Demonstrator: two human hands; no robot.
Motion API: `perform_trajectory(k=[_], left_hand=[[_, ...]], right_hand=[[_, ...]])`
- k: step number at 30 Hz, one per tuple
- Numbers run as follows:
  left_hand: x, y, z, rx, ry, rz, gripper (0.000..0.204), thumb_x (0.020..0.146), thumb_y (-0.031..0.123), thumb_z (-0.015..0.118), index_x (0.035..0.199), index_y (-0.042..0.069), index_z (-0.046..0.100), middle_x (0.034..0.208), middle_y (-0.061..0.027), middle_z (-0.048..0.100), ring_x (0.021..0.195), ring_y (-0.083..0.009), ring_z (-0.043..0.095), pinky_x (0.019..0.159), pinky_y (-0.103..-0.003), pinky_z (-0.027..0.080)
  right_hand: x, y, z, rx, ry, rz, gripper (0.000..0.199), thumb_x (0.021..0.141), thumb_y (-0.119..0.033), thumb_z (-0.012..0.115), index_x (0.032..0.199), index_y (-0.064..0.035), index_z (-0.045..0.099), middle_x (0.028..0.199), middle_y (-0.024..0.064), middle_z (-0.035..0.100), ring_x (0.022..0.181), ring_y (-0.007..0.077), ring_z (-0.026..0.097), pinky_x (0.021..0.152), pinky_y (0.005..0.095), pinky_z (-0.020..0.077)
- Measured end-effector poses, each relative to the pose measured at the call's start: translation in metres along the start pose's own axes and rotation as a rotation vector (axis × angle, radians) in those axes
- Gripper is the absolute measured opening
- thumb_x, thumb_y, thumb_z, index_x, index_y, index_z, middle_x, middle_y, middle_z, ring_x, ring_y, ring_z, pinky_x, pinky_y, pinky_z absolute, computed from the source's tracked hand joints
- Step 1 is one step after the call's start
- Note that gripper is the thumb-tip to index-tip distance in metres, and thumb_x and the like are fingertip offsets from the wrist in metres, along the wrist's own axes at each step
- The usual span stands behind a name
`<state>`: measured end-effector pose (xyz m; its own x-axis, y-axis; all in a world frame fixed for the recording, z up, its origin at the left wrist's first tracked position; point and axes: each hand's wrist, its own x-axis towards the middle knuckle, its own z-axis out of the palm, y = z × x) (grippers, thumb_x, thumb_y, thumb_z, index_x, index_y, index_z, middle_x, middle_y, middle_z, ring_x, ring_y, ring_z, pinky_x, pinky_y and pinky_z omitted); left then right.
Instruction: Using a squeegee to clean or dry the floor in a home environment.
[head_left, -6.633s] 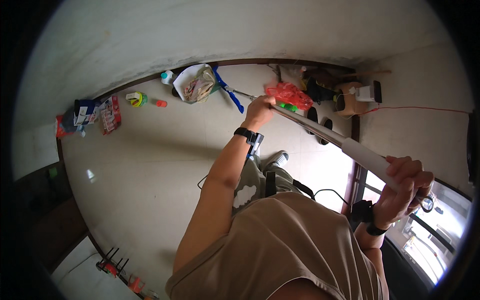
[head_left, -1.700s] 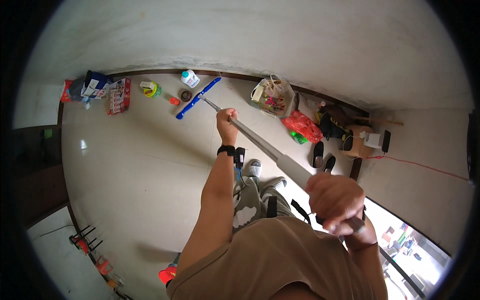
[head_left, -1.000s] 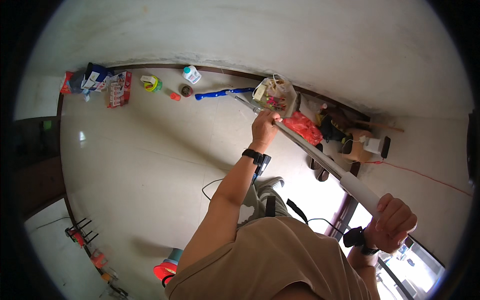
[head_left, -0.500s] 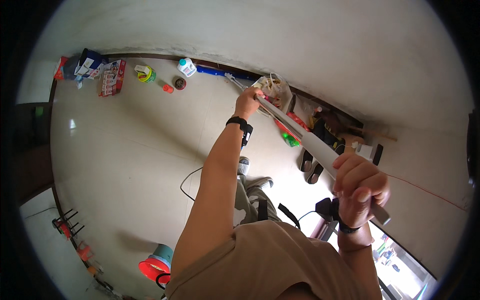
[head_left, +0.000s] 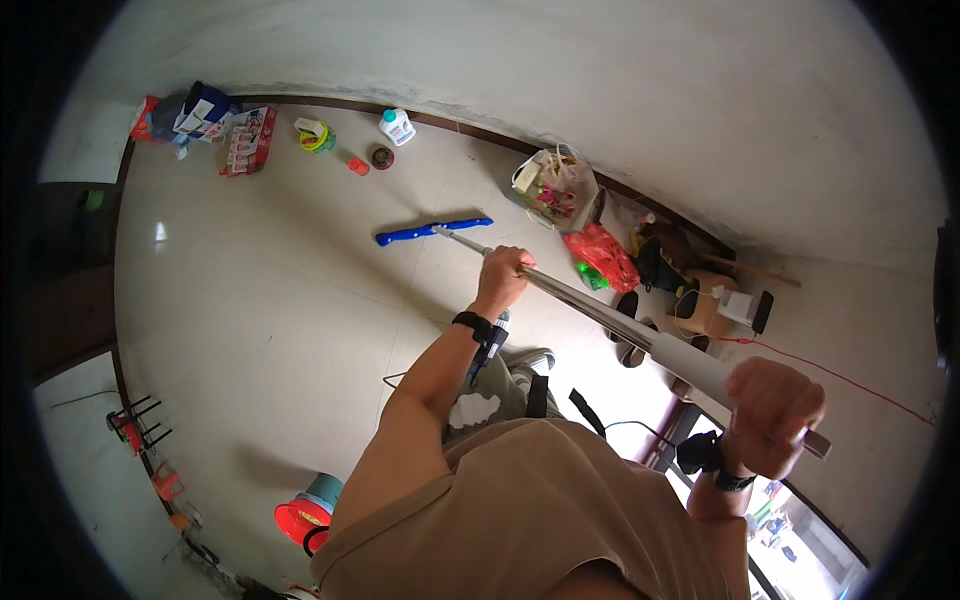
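Observation:
I hold a long metal mop handle [head_left: 600, 310] with both hands. My left hand [head_left: 503, 276] grips the shaft partway down. My right hand [head_left: 772, 405] grips the thick pale upper end near my body. The flat blue mop head [head_left: 432, 231] rests on the pale tiled floor [head_left: 250, 300], a short way out from the wall. Both wrists wear black bands.
Along the wall stand a white bottle [head_left: 397, 126], a yellow-green item [head_left: 316, 135], a filled clear plastic bag [head_left: 555, 187], a red bag [head_left: 603, 257] and shoes [head_left: 628, 305]. Packages [head_left: 215, 125] lie in the far left corner. A red bucket [head_left: 303, 519] sits near my feet.
The mop head has been drawn back from the base of the wall onto the open floor, and my right hand has moved out to the right with the handle's end.

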<state>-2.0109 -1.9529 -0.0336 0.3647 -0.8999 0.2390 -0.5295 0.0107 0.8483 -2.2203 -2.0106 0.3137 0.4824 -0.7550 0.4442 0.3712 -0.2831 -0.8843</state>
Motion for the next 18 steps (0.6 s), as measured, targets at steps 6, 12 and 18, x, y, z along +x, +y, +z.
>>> perform_trajectory(k=[6, 12, 18], left_hand=[[0.072, -0.007, 0.012, -0.070, 0.030, -0.049, 0.011, 0.065, 0.002, 0.058, 0.072, 0.010, 0.058, 0.073, -0.0093, 0.059, 0.076, -0.0306, 0.055, 0.065, -0.038, 0.044], [0.095, -0.089, -0.001, -0.007, -0.013, -0.025, 0.003, 0.071, 0.005, 0.058, 0.072, 0.007, 0.057, 0.074, -0.0093, 0.059, 0.073, -0.0285, 0.056, 0.064, -0.034, 0.045], [0.055, -0.066, -0.020, -0.225, 0.240, -0.200, 0.008, 0.067, 0.001, 0.056, 0.072, 0.006, 0.058, 0.073, -0.0089, 0.059, 0.073, -0.0264, 0.056, 0.065, -0.033, 0.045]], right_hand=[[0.005, 0.011, 0.014, 0.016, 0.020, -0.132, 0.020, 0.084, -0.017, 0.043, 0.067, -0.0120, 0.034, 0.054, -0.0012, 0.029, 0.047, 0.0101, 0.032, 0.063, 0.0312, 0.0358], [0.006, 0.060, 0.066, -0.153, -0.010, 0.011, 0.030, 0.086, -0.032, 0.052, 0.069, -0.0094, 0.040, 0.056, 0.0026, 0.046, 0.050, 0.0156, 0.046, 0.063, 0.0362, 0.0413], [0.019, 0.039, 0.094, -0.092, -0.266, 0.097, 0.031, 0.084, -0.028, 0.056, 0.064, -0.0095, 0.041, 0.055, 0.0020, 0.047, 0.051, 0.0166, 0.048, 0.054, 0.0350, 0.0410]])
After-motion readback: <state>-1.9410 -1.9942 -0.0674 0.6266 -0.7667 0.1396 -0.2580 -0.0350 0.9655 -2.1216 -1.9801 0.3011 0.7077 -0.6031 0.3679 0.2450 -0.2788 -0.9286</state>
